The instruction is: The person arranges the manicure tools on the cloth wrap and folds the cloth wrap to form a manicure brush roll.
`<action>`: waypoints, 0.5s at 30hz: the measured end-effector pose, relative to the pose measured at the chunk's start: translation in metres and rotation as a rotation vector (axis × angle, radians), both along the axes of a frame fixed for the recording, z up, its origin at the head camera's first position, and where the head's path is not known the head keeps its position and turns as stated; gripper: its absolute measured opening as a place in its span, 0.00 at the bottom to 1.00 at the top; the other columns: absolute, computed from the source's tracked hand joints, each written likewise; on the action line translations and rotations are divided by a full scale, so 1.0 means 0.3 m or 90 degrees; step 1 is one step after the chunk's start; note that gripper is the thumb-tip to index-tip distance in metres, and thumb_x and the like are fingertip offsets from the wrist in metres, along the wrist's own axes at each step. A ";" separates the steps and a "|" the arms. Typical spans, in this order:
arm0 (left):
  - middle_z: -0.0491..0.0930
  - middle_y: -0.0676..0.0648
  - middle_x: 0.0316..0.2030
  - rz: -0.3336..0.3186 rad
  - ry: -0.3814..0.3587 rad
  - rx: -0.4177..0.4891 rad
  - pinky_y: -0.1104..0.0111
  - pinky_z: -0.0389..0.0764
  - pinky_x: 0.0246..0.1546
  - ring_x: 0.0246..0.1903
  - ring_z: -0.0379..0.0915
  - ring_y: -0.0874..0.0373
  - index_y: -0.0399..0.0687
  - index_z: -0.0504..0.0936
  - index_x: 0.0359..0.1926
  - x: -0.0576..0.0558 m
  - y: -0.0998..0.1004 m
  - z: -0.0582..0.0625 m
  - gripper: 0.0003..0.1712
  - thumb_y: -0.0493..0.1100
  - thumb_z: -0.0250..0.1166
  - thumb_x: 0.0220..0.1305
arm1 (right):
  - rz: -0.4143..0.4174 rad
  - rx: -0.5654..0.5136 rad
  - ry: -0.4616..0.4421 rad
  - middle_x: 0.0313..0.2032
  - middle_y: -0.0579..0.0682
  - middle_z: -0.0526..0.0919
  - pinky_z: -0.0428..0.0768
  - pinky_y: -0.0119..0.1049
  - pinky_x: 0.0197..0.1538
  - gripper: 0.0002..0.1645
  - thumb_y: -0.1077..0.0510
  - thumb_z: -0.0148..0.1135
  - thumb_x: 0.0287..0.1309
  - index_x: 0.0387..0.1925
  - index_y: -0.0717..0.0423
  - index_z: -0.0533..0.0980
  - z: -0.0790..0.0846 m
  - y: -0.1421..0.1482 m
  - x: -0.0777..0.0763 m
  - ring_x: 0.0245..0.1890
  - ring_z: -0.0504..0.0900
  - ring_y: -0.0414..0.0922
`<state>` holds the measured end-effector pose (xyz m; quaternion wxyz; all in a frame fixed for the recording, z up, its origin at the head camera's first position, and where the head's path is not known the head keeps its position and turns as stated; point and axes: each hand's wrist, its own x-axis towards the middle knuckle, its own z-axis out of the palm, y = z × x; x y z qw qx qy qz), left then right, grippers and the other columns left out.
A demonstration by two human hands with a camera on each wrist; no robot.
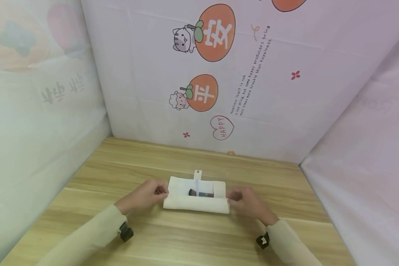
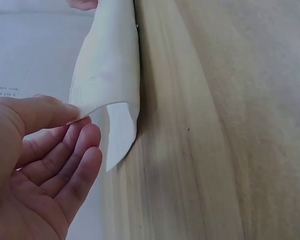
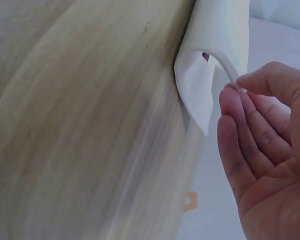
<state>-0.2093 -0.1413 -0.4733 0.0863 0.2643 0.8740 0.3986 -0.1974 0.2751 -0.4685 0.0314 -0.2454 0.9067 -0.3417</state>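
Note:
A cream brush roll (image 1: 196, 204) lies on the wooden table with its near edge folded over toward the back. Inside it a makeup brush (image 1: 193, 192) with dark bristles lies crosswise under a narrow strap; the fold hides part of the case's inside. My left hand (image 1: 150, 195) pinches the left corner of the folded flap (image 2: 107, 65) between thumb and fingertips. On the other side, my right hand (image 1: 247, 201) pinches the flap's right corner the same way. In both wrist views the flap curves over in an open loop. A snap tab (image 1: 197, 174) sticks out at the far edge.
The wood-grain table (image 1: 186, 236) spreads around the roll. A white printed sheet (image 1: 146, 74) rises behind it, and pale sheets stand at left and right. Each wrist wears a black device, the left one (image 1: 126, 232) and the right one (image 1: 263, 241).

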 end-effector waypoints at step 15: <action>0.84 0.48 0.34 0.015 0.007 -0.018 0.72 0.81 0.38 0.36 0.78 0.61 0.40 0.84 0.36 -0.051 0.033 -0.044 0.03 0.33 0.66 0.70 | -0.056 0.008 -0.042 0.37 0.47 0.89 0.85 0.30 0.45 0.07 0.64 0.70 0.61 0.41 0.53 0.85 -0.049 -0.028 -0.019 0.39 0.86 0.41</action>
